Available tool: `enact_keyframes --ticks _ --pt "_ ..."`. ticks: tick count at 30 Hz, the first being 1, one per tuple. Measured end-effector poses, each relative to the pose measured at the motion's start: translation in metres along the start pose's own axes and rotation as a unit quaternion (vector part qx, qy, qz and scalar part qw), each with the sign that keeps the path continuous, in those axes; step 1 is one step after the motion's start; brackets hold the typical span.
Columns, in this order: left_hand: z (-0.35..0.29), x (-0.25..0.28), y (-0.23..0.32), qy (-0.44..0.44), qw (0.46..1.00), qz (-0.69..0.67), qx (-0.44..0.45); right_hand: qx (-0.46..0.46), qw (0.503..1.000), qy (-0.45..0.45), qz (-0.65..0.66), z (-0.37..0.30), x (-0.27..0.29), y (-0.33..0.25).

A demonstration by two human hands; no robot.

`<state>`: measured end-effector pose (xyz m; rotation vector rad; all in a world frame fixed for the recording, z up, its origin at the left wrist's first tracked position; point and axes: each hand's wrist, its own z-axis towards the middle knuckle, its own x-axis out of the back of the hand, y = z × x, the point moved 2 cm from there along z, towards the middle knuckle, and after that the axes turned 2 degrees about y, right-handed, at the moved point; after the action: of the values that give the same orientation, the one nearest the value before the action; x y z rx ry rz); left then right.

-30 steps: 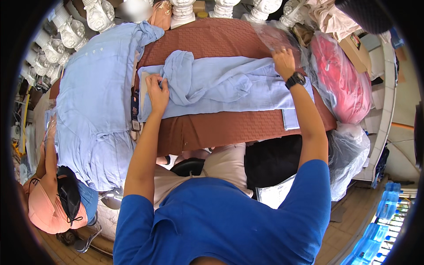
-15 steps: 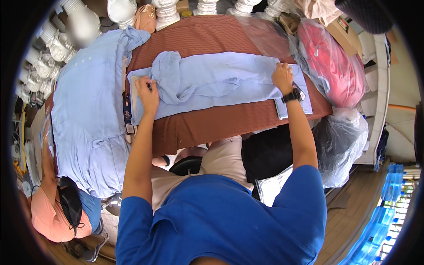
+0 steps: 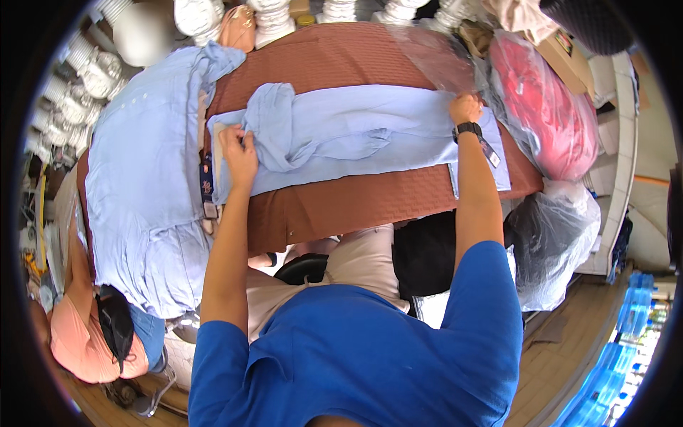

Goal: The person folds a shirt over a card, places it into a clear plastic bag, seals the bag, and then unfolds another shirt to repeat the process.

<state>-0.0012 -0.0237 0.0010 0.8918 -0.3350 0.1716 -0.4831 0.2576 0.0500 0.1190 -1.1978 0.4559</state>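
A light blue shirt lies folded into a long band across the brown-covered table, with a bunched sleeve along its top. At its left end, my left hand has its fingers curled on the cloth's edge, thumb against the bunched part. My right hand, wearing a black watch, is closed at the far right corner of the band; the cloth inside its fingers is mostly hidden. A dark tag lies on the shirt beside my right wrist.
A pile of light blue shirts covers the table's left end. Red garments in clear plastic lie at the right, above another plastic-wrapped bundle. White balusters line the far side. A person in a peach top is at lower left.
My right hand has shifted slightly right and away from me along the shirt's right end, its fingers more curled. My left hand stays at the left end.
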Motion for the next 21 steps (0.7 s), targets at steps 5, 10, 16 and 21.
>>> enact_keyframes --ticks 5,10,16,21 --pt "-0.001 -0.01 0.004 0.028 0.998 -0.055 0.024 0.116 0.976 0.177 0.048 -0.035 0.013 -0.055" --pt "0.014 -0.004 -0.017 0.034 0.995 0.013 0.093 0.423 0.835 0.044 0.349 -0.129 0.044 -0.191" --pt "0.068 0.013 -0.032 -0.068 0.98 0.184 -0.012 0.339 0.848 -0.142 0.383 -0.203 0.05 -0.294" --pt "0.103 0.016 -0.054 -0.195 0.956 0.203 -0.086 0.209 0.889 -0.197 0.357 -0.219 0.038 -0.326"
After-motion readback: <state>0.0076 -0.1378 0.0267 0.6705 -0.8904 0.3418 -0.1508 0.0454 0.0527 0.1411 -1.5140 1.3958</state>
